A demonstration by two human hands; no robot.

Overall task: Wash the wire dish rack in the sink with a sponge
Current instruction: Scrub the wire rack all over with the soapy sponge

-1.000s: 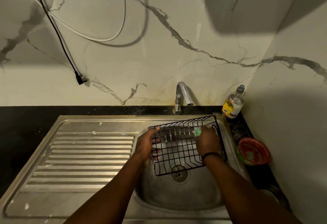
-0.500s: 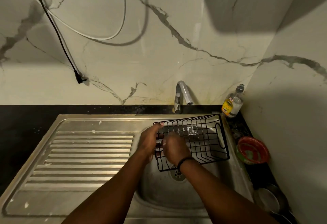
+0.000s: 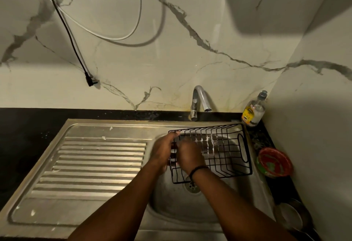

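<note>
Under a veined marble wall, the steel sink (image 3: 106,166) spreads its ribbed drainboard leftward. We grip the black wire dish rack (image 3: 226,147) at its left end with our left hand (image 3: 162,151); it tilts over the basin. Our right hand (image 3: 189,156) curls inside it, sponge hidden. Soap bottle (image 3: 253,110) stands right.

Both forearms reach forward, converging. The left hand (image 3: 163,151) curls in a grip, thumb up. The right hand (image 3: 189,155) lies knuckles up, fingers hidden.
</note>
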